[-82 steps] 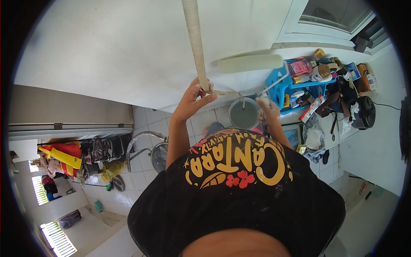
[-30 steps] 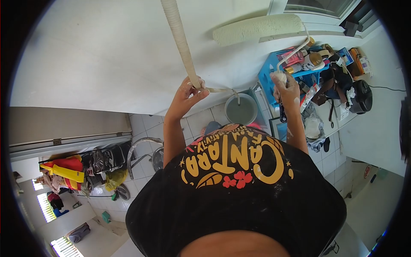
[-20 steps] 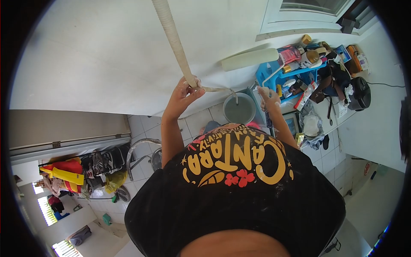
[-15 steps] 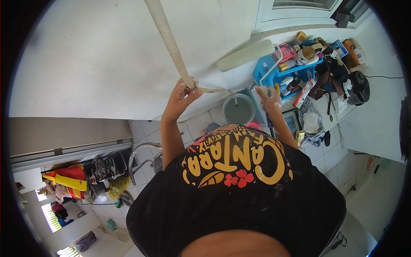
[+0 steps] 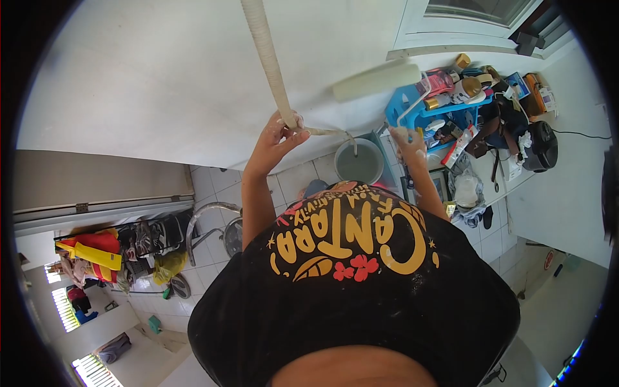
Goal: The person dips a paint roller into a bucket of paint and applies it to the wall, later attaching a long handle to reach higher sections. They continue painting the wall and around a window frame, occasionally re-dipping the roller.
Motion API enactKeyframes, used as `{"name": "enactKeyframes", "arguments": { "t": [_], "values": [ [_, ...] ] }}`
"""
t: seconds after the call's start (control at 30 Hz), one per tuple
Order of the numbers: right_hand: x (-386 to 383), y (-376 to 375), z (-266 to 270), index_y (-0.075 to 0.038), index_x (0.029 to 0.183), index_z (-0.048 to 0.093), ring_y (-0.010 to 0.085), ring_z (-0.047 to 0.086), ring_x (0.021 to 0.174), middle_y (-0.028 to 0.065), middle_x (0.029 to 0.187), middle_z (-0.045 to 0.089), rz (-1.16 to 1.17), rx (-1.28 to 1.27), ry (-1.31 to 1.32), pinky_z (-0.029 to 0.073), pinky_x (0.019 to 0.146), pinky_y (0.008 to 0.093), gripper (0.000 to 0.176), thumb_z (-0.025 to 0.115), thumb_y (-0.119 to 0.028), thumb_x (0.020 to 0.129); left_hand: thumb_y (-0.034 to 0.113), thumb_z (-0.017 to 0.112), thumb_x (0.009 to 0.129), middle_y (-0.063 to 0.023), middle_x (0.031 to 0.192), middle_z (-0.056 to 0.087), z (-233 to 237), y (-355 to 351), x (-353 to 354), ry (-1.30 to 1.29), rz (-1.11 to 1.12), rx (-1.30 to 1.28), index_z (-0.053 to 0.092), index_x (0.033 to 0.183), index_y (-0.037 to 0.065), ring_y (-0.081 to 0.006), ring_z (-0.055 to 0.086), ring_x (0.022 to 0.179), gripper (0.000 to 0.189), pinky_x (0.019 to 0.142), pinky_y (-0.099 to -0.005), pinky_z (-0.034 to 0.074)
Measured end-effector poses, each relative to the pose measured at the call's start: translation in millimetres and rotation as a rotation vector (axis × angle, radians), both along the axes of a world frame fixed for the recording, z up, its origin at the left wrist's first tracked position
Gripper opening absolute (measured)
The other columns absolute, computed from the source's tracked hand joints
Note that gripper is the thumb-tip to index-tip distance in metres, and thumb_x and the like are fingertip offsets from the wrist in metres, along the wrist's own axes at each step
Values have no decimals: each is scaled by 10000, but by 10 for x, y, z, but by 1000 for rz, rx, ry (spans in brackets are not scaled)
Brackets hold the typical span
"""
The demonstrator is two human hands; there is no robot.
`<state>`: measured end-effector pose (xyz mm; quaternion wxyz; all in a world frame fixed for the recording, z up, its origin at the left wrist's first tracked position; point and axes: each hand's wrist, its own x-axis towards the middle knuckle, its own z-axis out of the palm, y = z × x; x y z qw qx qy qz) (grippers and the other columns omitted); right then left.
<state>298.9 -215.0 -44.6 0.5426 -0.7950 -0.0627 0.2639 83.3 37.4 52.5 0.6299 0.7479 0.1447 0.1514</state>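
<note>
– Fingers of the right hand: what are they doing?

– They are closing fully round the grip of the paint roller, and the grip itself is hiding inside the fist. The wire frame is rising from the knuckles, so the pale sleeve is lying above and slightly left of the fingers, well clear of them. It is sitting in the upper centre-right of the frame, against the white wall.

– What is changing?

– One second back the sleeve was sitting higher, close under the window frame, with the hand raised in front of the blue crate. Now the sleeve is riding lower on the wall. The hand is sitting lower too, just right of the bucket. Judging from that, a downward stroke is finishing and the band of wall under the window is receiving its coat.

– And the left hand?

– It is keeping its place near the centre of the frame, fingers wrapping tight round the ribbed hose, which is running up out of the top edge. A thin strip is leading from that grip toward the bucket. What is fastening it cannot be told.
</note>
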Motion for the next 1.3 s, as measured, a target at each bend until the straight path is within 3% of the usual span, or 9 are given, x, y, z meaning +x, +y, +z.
{"name": "enactKeyframes", "arguments": {
  "t": [0.13,0.3,0.4,0.43,0.53,0.77,1.0,1.13,1.3],
  "values": [
    [-55,-181,-418,24,1016,611,84,495,423,24,592,564,-99,-93,-93,399,376,244,519,801,-394,774,120,709,862,9,984,471,8,16,13,23,-2,58,537,1058,77,-95,441,881,264,778,-261,386],
    [-210,-303,11,14,982,588,107,499,410,55,580,562,-94,87,-150,402,388,239,403,793,-260,769,99,705,868,13,968,476,-2,35,29,13,-2,12,542,1059,74,-93,445,882,253,776,-260,392],
    [-181,-327,21,-25,947,514,141,502,401,67,595,554,75,550,587,385,363,270,227,665,-46,779,168,737,860,-16,1013,500,-73,83,75,-35,-6,-18,577,1014,54,-97,492,861,249,705,-241,416],
    [-214,-316,-80,-25,947,514,141,502,401,67,595,554,64,550,589,385,363,270,227,665,-46,779,168,737,860,-16,1013,500,-102,88,73,-30,-15,-21,577,1014,54,-97,492,861,249,705,-241,416],
    [-377,-151,-198,0,1191,425,137,499,411,69,634,555,-34,366,240,407,372,265,471,623,-20,764,147,733,863,-11,1007,502,-95,150,131,-43,-39,7,573,1032,55,-97,495,869,250,711,-243,420],
    [-351,-157,692,5,1206,423,120,484,418,61,617,512,6,333,37,386,366,259,487,619,-17,761,113,724,862,-4,999,501,-67,121,108,-8,-18,-42,560,1029,63,-98,495,857,239,731,-246,422],
    [-368,176,815,45,1207,421,340,651,617,250,897,636,190,-85,-272,529,563,397,506,632,-137,785,107,731,855,-6,986,491,5,104,173,-40,-35,-57,559,1002,56,-95,475,831,232,729,-244,414],
    [-365,303,497,-14,1153,433,231,586,562,183,798,572,182,-146,-376,469,528,384,433,620,-87,770,109,731,855,-4,984,490,-47,178,183,-28,-36,-25,561,993,56,-96,473,828,225,727,-244,410],
    [-320,252,630,8,1162,433,195,546,469,137,724,572,130,-36,-104,435,437,342,472,605,-53,727,80,699,862,11,938,462,-24,155,193,12,-57,-12,558,1002,67,-100,438,872,199,786,-263,384]
  ]
}}
